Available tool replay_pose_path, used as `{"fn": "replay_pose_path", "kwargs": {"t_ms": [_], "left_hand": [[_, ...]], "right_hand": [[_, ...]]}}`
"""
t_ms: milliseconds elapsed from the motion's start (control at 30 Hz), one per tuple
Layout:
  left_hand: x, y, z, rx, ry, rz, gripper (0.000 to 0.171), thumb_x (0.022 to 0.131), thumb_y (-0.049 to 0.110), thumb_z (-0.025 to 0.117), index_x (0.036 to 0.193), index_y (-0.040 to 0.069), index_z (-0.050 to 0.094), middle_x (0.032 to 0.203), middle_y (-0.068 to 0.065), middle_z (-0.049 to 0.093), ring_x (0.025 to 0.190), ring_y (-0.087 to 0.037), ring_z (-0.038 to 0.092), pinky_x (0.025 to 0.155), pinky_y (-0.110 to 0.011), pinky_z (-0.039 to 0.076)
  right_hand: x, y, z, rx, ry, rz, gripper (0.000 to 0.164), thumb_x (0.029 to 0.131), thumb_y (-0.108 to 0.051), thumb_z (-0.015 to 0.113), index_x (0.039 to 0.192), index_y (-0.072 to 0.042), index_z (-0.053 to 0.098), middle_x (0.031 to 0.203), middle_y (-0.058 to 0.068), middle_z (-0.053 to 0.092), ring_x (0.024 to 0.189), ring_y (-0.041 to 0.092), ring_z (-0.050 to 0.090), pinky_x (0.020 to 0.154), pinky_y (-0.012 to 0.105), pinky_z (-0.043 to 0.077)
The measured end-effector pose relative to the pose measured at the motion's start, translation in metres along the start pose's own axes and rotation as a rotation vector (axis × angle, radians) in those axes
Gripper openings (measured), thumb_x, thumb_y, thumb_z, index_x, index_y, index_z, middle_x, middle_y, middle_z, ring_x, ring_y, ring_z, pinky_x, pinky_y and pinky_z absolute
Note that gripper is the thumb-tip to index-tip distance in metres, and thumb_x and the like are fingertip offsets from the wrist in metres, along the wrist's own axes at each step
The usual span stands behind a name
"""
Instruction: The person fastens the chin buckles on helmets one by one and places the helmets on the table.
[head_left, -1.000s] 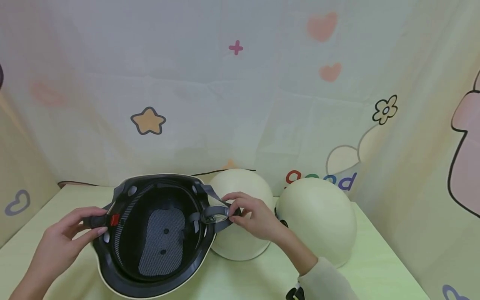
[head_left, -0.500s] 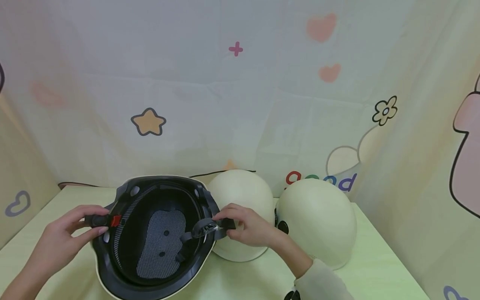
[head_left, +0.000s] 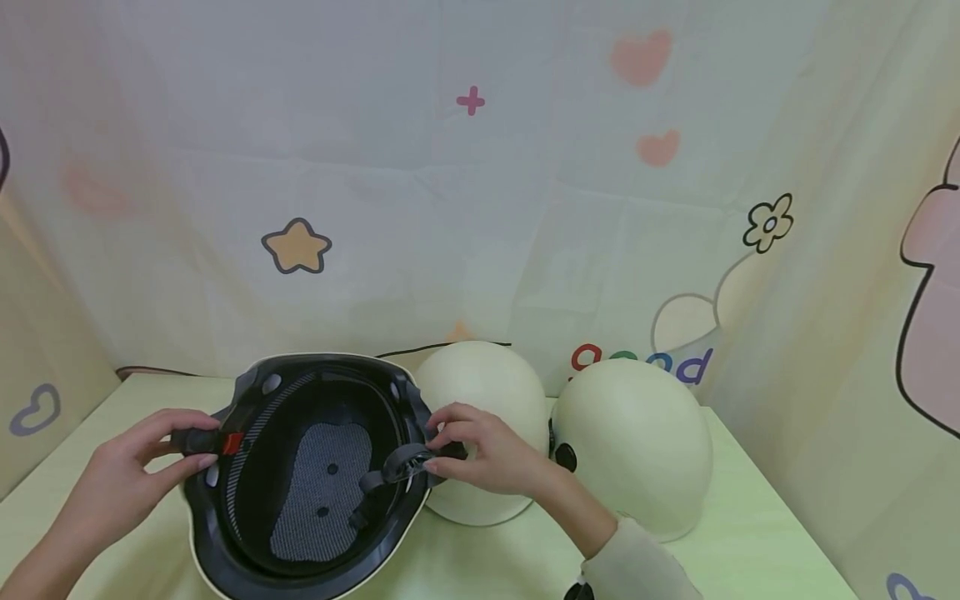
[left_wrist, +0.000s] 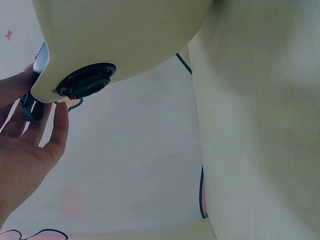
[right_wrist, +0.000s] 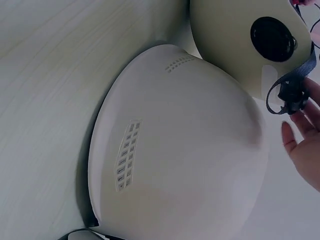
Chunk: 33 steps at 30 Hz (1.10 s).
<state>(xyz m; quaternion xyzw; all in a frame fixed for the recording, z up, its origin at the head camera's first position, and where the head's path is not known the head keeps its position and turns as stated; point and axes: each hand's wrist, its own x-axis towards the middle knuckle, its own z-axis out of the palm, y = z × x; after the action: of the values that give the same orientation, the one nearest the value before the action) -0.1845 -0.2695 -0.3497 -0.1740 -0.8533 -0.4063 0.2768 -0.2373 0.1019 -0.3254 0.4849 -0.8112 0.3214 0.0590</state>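
Note:
An upturned helmet with a cream shell, black lining and grey mesh pad faces up in the head view. At its left rim, my left hand pinches a black buckle with a red tab between thumb and fingers. Across the opening, my right hand holds the black buckle end of the chin strap at the right rim. The right wrist view shows that buckle at the fingertips, with a strap loop hanging beside it. In the left wrist view a round black fitting sits on the shell.
Two more cream helmets stand dome-up on the pale table: one right behind my right hand, another farther right. A patterned curtain closes off the back and sides. Slotted vents mark the nearer dome.
My right hand has brought the strap end left and slightly down to the helmet's right rim, and the strap now hangs slack into the lining. My left hand stays on its buckle.

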Motion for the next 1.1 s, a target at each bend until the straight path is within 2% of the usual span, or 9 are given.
{"fn": "replay_pose_path", "kwargs": {"t_ms": [100,200,433,600,800,933,1100], "left_hand": [[0.0,-0.0013,0.0007,0.004,0.001,-0.004,0.04,0.065,-0.005,0.078,0.1,0.011,0.065,0.095,0.018,0.06,0.085,0.013,0.052,0.071,-0.004,0.04],[0.0003,-0.0009,0.0012,0.006,-0.002,-0.01,0.04,0.066,-0.004,0.078,0.1,0.01,0.065,0.094,0.017,0.06,0.085,0.012,0.052,0.072,-0.004,0.04],[0.0016,-0.0015,0.0024,-0.008,0.001,0.005,0.041,0.064,-0.007,0.077,0.1,0.009,0.065,0.094,0.018,0.06,0.087,0.012,0.051,0.072,-0.004,0.04],[0.0026,-0.0028,0.0031,-0.017,-0.003,0.021,0.042,0.063,-0.009,0.077,0.1,0.008,0.065,0.096,0.018,0.059,0.089,0.011,0.05,0.073,-0.004,0.04],[0.0051,-0.0043,0.0043,-0.024,-0.023,0.068,0.047,0.06,-0.012,0.077,0.1,0.006,0.064,0.099,0.015,0.057,0.093,0.009,0.048,0.074,-0.004,0.039],[0.0068,-0.0053,0.0039,-0.012,-0.043,0.127,0.05,0.057,-0.014,0.078,0.102,0.005,0.064,0.099,0.011,0.056,0.093,0.007,0.048,0.073,-0.004,0.039],[0.0065,-0.0071,0.0035,0.019,-0.062,0.169,0.053,0.057,-0.015,0.077,0.106,0.005,0.065,0.098,0.008,0.052,0.087,0.008,0.049,0.073,-0.004,0.039]], "right_hand": [[0.0027,0.0002,0.0014,0.012,-0.018,-0.008,0.006,0.081,-0.01,0.068,0.082,-0.004,0.067,0.103,0.009,0.062,0.096,0.018,0.056,0.083,0.025,0.045],[0.0035,0.0007,0.003,0.059,-0.042,0.021,0.006,0.081,-0.009,0.068,0.083,-0.004,0.066,0.098,0.007,0.065,0.092,0.016,0.058,0.082,0.026,0.045],[0.0018,0.0004,0.0054,0.141,-0.071,0.093,0.025,0.083,-0.009,0.067,0.107,-0.004,0.063,0.097,0.003,0.063,0.086,0.012,0.054,0.076,0.023,0.045],[0.0027,-0.0002,0.0079,0.152,-0.107,0.126,0.03,0.084,-0.013,0.066,0.113,-0.009,0.063,0.109,0.0,0.062,0.095,0.009,0.05,0.081,0.023,0.042],[0.0049,0.0007,0.01,0.141,-0.109,0.112,0.034,0.083,-0.016,0.068,0.115,-0.009,0.061,0.109,0.0,0.061,0.095,0.011,0.048,0.081,0.024,0.041],[0.0049,0.001,0.0083,0.165,-0.126,0.113,0.036,0.083,-0.012,0.067,0.119,-0.009,0.059,0.108,0.001,0.058,0.096,0.012,0.047,0.082,0.024,0.041],[0.0033,0.0012,0.0049,0.18,-0.123,0.101,0.036,0.081,-0.004,0.067,0.117,-0.008,0.06,0.107,0.001,0.055,0.1,0.012,0.045,0.085,0.026,0.04]]}}
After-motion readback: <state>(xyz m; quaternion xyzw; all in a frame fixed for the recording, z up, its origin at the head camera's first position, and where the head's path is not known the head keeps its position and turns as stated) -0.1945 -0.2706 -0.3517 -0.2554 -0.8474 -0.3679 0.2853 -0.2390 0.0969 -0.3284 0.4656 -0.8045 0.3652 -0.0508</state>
